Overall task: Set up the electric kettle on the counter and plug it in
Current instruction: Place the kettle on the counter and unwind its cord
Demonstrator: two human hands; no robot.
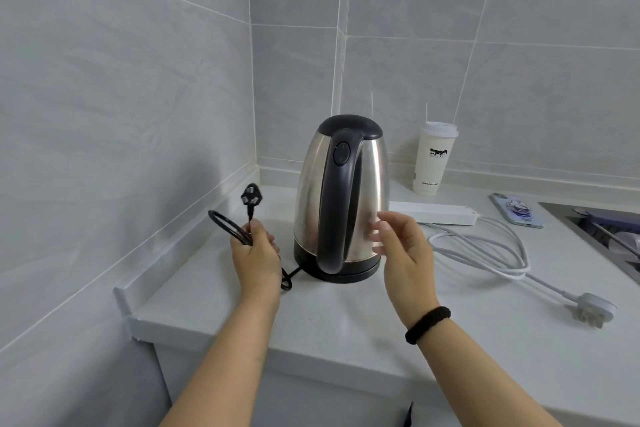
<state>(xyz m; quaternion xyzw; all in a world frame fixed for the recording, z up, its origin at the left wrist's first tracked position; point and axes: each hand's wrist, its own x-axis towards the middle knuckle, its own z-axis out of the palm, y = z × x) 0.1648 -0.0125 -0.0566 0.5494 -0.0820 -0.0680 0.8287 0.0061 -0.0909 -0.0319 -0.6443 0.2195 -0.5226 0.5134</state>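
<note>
A stainless steel kettle [341, 191] with a black lid and handle stands upright on its black base [349, 274] in the counter's corner. My left hand [256, 253] is closed around the kettle's bundled black cord [227, 224], and the black plug [251, 198] sticks up above my fist. My right hand [403, 246] hovers with fingers apart just right of the kettle's body, holding nothing. A white power strip [446, 213] lies behind the kettle to the right, its white cable [485, 253] looping across the counter to a white plug [594, 310].
A tall white lidded cup [434, 159] stands against the back wall. A phone [517, 211] lies face down near the sink [606, 236] at the right edge. Grey tiled walls close in the corner on the left and back. The counter's front edge [277, 354] runs below my forearms.
</note>
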